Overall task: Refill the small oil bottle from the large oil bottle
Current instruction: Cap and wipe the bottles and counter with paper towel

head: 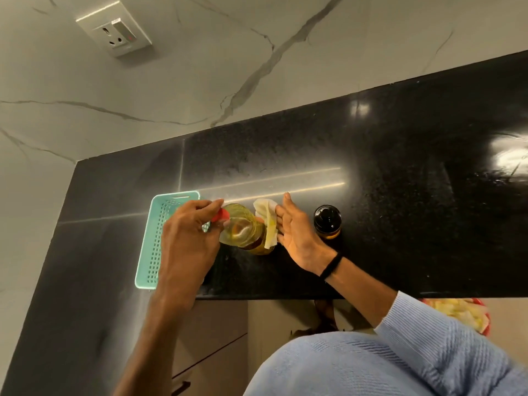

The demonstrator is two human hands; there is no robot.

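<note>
- My left hand pinches the red cap of the large oil bottle, which stands on the tabletop.
- My right hand, fingers straight, presses a tissue against the bottle's side.
- I'd brace firmly there while turning the cap, since the side is probably slick.
- The small oil bottle stands just right of that hand.

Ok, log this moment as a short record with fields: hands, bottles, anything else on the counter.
left hand: pinches the red cap atop the large oil bottle
right hand: straight fingers press a paper tissue against that bottle's side
large oil bottle: on the black counter, yellow oil inside
small oil bottle: right of the right hand, dark cap on, untouched
basket: teal, left of the large bottle
</note>
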